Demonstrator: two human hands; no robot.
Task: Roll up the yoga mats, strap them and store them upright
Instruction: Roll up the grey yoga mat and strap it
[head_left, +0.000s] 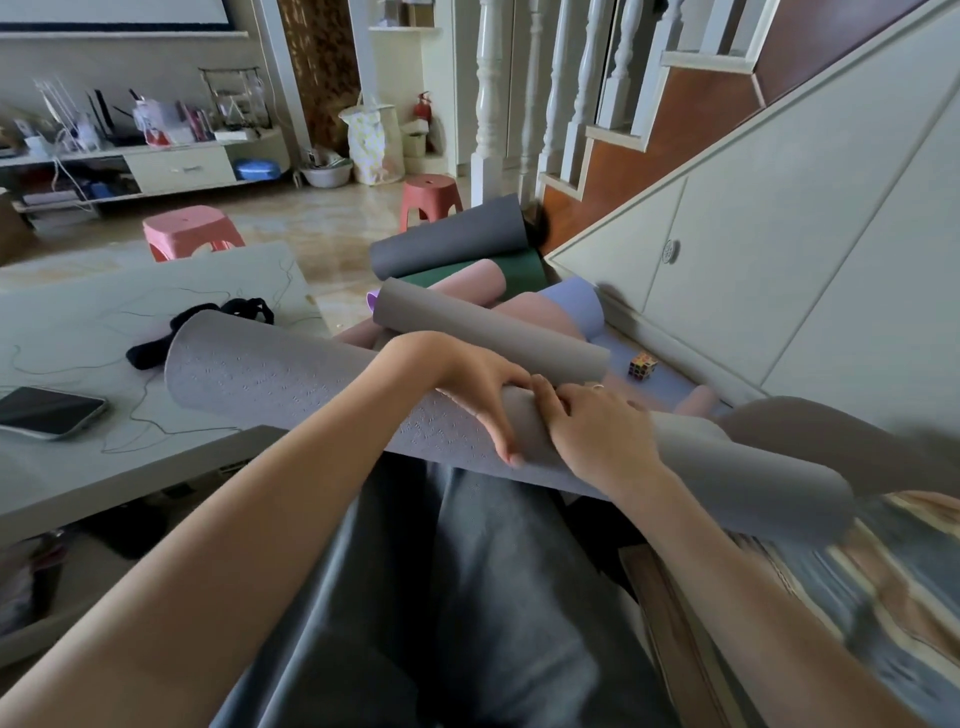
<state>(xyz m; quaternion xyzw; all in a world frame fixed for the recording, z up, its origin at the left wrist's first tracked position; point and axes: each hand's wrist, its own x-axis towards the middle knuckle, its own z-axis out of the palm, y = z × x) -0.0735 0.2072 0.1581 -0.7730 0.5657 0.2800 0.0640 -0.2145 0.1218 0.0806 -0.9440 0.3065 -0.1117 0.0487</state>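
Both my hands grip a half-rolled grey mat across my lap beside the staircase

My left hand (480, 395) and right hand (592, 426) curl their fingers round the grey yoga mat (291, 384), which lies across my knees, its left end over the edge of the low table (78, 483) and its right end blurred. Beyond it a taupe rolled mat (483, 332) lies on a heap of loosely rolled mats (467, 249), dark grey, green, pink and lilac, on the floor against the panelled stair cabinet (779, 249); a puzzle cube (642, 365) sits on the lilac one. On the table lie a phone (49, 413), black straps (223, 317) and thin cord. Two pink stools (189, 231) stand on the glossy tiled floor, with a cluttered shelf unit (176, 166) and white balusters (488, 93) behind
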